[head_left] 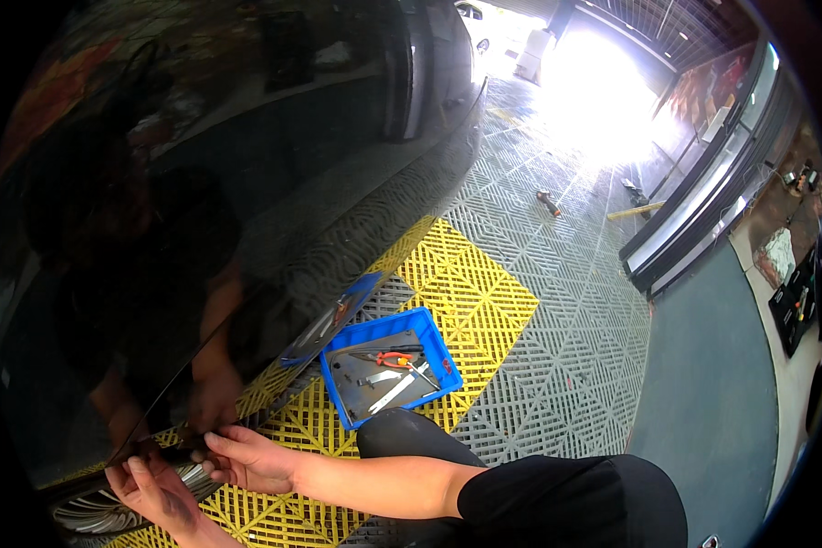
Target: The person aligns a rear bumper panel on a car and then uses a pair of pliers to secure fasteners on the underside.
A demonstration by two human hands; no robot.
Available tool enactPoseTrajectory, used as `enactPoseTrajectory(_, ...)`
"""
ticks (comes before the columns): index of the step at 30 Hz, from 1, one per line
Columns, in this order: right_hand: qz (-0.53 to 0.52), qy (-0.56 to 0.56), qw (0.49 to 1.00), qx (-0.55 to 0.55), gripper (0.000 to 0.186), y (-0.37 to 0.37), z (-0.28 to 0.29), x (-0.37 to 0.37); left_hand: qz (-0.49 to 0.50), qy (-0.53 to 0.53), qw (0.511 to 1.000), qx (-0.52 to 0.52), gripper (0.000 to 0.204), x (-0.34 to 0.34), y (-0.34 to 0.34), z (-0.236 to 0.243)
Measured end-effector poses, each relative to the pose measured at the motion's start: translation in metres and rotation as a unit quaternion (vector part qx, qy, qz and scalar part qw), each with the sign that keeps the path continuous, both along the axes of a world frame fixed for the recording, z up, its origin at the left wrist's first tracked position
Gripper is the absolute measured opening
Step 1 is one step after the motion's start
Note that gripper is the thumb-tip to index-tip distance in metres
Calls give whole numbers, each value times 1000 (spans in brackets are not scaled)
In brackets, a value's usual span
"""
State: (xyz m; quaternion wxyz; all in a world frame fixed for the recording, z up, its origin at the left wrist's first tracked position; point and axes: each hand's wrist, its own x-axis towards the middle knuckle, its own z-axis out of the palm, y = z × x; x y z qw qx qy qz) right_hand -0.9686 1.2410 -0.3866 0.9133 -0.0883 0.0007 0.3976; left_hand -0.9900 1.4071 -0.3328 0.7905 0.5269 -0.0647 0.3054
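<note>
A glossy black car body [274, 183] fills the left side, mirroring my arms. At its lower edge, above a wheel [110, 511] with pale spokes, both hands work close together. My left hand [160, 493] has thumb and fingers pinched at the dark panel edge; what lies between them is too small to make out. Just to its right, my right hand [251, 458] is closed, thumb against bent fingers, on something dark along that edge. Its fingertips almost meet my left hand.
A blue tray [345, 411] with pliers [395, 359], a metal strip [399, 387] and other tools sits by my knee [411, 434]. Yellow and grey grid tiles [548, 374] cover the floor. A power-tool-like object [548, 203] lies farther off. Tools in a black case [799, 301] are at the right.
</note>
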Motion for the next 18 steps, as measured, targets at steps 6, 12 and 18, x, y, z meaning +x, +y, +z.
enactPoseTrajectory(6,27,-132,991,-18,34,6,-12,6,-10,-10,1000,19,39,3,1,-6)
enactPoseTrajectory(12,161,-72,981,86,32,8,-9,11,-3,2,999,-49,38,2,-11,9)
enactPoseTrajectory(18,107,-84,989,56,35,4,-1,4,26,24,999,-27,37,-1,-20,17)
